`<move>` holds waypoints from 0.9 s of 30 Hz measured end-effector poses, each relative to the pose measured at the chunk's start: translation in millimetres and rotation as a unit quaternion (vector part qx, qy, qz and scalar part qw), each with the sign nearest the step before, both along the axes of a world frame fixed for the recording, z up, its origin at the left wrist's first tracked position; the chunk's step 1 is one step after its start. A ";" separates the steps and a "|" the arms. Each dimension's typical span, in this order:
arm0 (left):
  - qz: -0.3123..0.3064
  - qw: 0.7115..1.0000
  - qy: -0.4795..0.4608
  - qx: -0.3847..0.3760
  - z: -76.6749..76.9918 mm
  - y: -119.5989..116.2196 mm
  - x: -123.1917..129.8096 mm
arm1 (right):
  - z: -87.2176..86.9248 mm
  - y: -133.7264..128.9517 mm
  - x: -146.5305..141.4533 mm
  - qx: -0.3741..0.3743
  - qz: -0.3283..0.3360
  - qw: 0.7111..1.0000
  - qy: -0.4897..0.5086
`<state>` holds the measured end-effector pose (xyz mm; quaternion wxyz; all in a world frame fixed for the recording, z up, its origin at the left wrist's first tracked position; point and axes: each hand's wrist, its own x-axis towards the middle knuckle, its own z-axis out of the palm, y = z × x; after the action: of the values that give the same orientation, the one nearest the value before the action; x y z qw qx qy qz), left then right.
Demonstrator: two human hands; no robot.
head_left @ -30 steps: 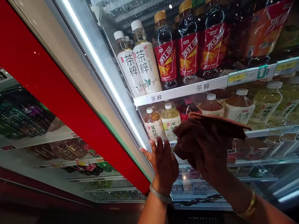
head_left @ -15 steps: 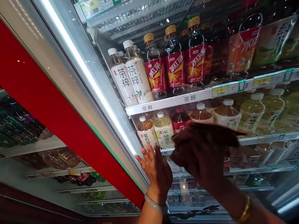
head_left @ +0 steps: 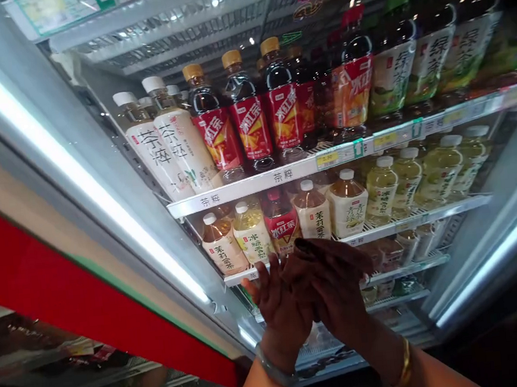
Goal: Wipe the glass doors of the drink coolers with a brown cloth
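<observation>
Left fingers [head_left: 274, 280] are spread; the brown cloth [head_left: 341, 255], clutched by the right hand [head_left: 339, 305], is brought nearer, long axis slanted toward lower right.

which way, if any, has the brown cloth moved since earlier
Yes: the brown cloth now appears lower against the shelf edge directly behind it.

My right hand [head_left: 345, 306] grips a dark brown cloth [head_left: 337, 256]; my left hand [head_left: 283, 314] (spread, with a bracelet [head_left: 275, 369] at the wrist) is just beside it. Beyond both, bottles [head_left: 252, 125] line the shelves [head_left: 245, 187]; a red frame [head_left: 92, 308] slants at left.
</observation>
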<state>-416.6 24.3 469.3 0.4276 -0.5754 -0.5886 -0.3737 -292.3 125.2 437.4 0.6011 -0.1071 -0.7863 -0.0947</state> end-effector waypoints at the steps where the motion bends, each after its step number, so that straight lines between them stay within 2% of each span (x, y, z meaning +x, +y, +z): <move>1: -0.002 1.000 -0.001 -0.005 0.2 0.6 -0.8 | -3.3 2.6 3.1 0.015 0.001 1.000 -0.007; 3: -0.001 1.000 -0.008 -0.012 0.9 2.7 -0.7 | -5.6 12.2 15.8 0.028 -0.007 0.999 -0.015; 6: -0.001 1.000 -0.023 -0.009 2.3 9.2 7.8 | 6.2 26.3 35.9 0.001 -0.016 1.000 -0.007; 8: -0.019 0.999 -0.019 -0.017 2.4 15.7 17.5 | 16.9 28.6 39.4 -0.023 -0.027 0.999 0.022; 10: -0.053 0.998 -0.004 -0.025 1.0 23.1 26.8 | 20.6 25.9 36.2 -0.036 -0.047 0.998 0.038; 14: -0.093 0.995 0.007 -0.022 -3.5 37.1 37.0 | 6.4 28.8 39.2 -0.021 -0.051 0.998 0.013; 17: -0.071 0.997 0.003 -0.031 -3.3 45.5 41.1 | 1.5 46.6 56.9 -0.037 -0.028 0.999 0.011; 20: -0.041 0.999 -0.017 -0.009 0.0 51.5 46.4 | 7.0 57.6 65.4 -0.081 -0.025 0.995 0.055; 23: -0.038 0.999 -0.010 0.000 3.0 54.7 51.6 | 4.8 51.1 55.7 -0.087 -0.031 0.993 0.072; 27: -0.063 0.998 0.000 -0.031 3.8 58.6 58.3 | -13.9 46.6 53.5 -0.076 -0.003 0.996 0.038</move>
<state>-358.3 82.8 473.1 0.3857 -0.6240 -0.5625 -0.3814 -238.8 171.8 423.5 0.6202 -0.1585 -0.7676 -0.0328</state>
